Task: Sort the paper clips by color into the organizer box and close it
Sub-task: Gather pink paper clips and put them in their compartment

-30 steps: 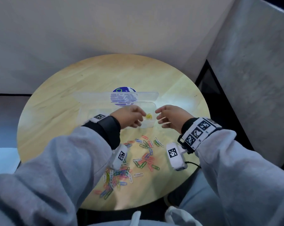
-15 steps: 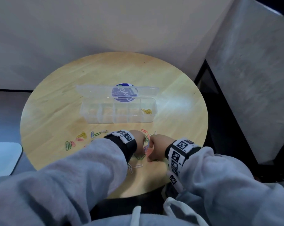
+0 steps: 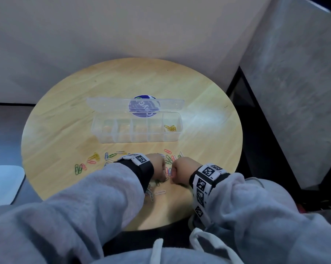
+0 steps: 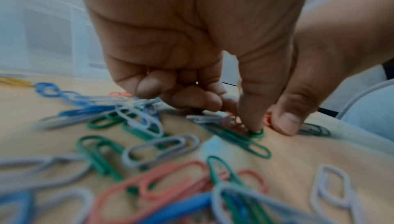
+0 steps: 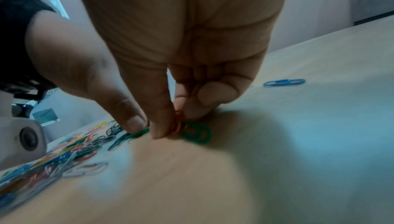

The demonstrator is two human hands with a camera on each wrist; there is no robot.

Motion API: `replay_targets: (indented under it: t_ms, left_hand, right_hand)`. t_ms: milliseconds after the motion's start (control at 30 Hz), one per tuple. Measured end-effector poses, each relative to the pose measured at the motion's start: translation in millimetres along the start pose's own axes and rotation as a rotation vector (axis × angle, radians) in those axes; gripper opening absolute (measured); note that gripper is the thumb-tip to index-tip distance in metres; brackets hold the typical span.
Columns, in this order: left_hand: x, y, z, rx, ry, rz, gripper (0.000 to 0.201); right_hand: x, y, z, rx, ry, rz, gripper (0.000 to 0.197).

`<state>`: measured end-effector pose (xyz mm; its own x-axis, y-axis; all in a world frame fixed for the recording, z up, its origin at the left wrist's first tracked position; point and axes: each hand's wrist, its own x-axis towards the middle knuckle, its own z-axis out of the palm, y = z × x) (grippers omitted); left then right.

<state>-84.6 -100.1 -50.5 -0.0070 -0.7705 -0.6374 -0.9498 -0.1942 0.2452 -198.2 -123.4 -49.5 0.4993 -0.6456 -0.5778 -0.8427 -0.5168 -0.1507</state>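
The clear organizer box [image 3: 138, 140] lies open mid-table, its lid [image 3: 107, 105] tipped back. Yellow clips [image 3: 170, 128] sit in its rightmost compartment; the other compartments look empty. Both hands are down on the pile of mixed paper clips [image 4: 136, 145] near the table's front edge. My left hand [image 3: 158, 164] [image 4: 241, 116] has its fingers curled and its thumb tip on the end of a green clip [image 4: 236, 140]. My right hand [image 3: 179, 168] [image 5: 177, 123] pinches a red clip [image 5: 178, 125] between thumb and fingers, beside another green clip [image 5: 197, 135].
The round wooden table [image 3: 65, 121] carries more loose clips at the front left [image 3: 94, 158] and a white one [image 3: 159, 192] near the front edge. A blue clip [image 5: 283, 82] lies apart to the right. A blue sticker [image 3: 143, 107] shows through the lid. Walls stand close behind and to the right.
A second ago both hands were at the box's right compartment with a yellow clip. They have come back to the pile at the front edge and closed on clips there.
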Motion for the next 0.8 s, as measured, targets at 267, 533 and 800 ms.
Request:
replay_targets:
  t_ms: [267, 533, 800]
  left_hand:
    - [-10, -27, -18, -0.529, 0.102, -0.001, 0.025]
    - [-18, -27, -37, -1.22, 0.105, -0.066, 0.025]
    - [-9, -13, -23, -0.46, 0.101, 0.016, 0.005]
  right_hand:
    - [-7, 7, -5, 0.149, 0.018, 0.038, 0.015]
    - [-13, 41, -32, 1.282, 0.063, 0.057, 0.015]
    - [-14, 62, -27, 1.695, 0.117, 0.162, 0.021]
